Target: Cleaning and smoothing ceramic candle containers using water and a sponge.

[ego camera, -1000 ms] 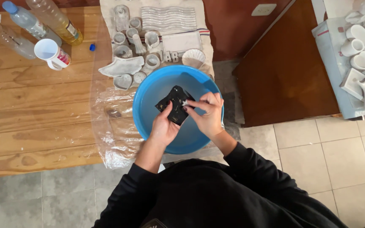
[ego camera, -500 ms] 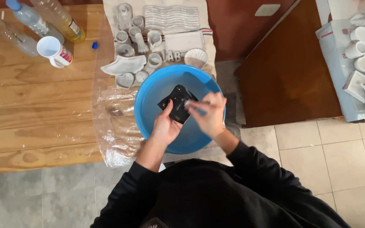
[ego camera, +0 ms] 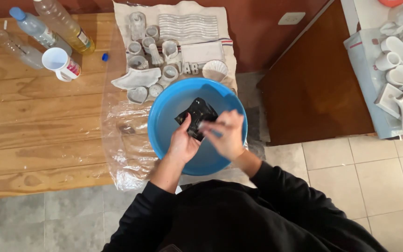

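Your left hand pinches the black square mold over the blue basin; your right hand, blurred, curls onto its near edge. White casts crowd the basin's far rim; bare wood lies left.

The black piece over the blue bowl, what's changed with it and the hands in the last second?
The right hand has slid from the black piece's right edge down toward its lower corner, and is blurred in motion. The left hand still holds the piece from below, over the blue bowl. The piece has turned slightly. The white casts, bottles and mug are unchanged.
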